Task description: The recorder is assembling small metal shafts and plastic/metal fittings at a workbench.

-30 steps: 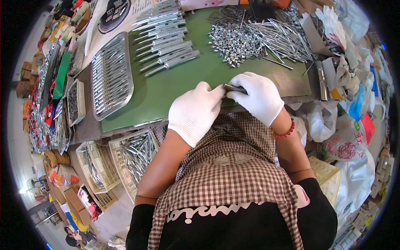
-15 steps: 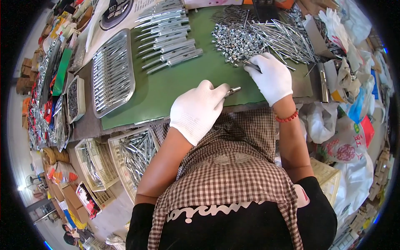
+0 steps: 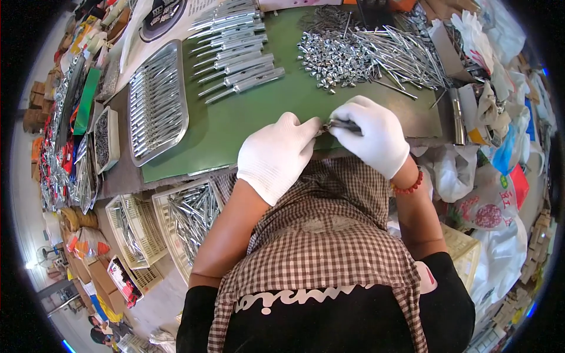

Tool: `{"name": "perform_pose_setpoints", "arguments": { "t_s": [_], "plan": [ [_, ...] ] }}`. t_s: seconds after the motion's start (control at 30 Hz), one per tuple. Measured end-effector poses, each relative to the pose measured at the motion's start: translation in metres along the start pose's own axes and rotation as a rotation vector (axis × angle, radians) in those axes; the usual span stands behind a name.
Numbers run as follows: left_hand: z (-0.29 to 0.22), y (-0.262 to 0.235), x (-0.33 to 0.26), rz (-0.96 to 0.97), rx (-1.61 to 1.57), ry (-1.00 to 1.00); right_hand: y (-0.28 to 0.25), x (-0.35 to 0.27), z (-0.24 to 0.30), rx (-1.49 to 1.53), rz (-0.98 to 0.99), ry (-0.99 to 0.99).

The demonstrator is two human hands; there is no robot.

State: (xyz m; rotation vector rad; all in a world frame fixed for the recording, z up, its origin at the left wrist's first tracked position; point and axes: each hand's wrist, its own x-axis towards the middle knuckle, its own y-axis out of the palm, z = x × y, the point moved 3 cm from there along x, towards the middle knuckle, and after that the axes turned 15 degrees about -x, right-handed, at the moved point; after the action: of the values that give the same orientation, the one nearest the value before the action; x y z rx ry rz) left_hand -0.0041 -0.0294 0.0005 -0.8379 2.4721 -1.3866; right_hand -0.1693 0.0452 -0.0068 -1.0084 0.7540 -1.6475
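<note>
Both gloved hands meet at the near edge of the green bench (image 3: 253,126); the left hand (image 3: 276,156) and right hand (image 3: 372,136) are pinched together on one small metal part (image 3: 336,125) held between their fingertips; a metal tray (image 3: 158,101) at the left holds a row of shiny rods; a white basket (image 3: 189,219) below the bench edge is full of loose metal rods; a heap of small silver fittings (image 3: 335,56) lies loose farther back.
</note>
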Motion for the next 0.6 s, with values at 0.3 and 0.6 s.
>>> {"name": "perform_pose_setpoints", "arguments": {
  "t_s": [0.3,0.6],
  "plan": [
    [0.0,-0.001,0.0,0.008,-0.014,-0.012,0.012,-0.003,0.008,-0.097,-0.029,0.023],
    [0.001,0.002,0.002,0.071,0.049,0.018,0.003,0.002,0.005,-0.13,0.056,0.111]
  ]
}}
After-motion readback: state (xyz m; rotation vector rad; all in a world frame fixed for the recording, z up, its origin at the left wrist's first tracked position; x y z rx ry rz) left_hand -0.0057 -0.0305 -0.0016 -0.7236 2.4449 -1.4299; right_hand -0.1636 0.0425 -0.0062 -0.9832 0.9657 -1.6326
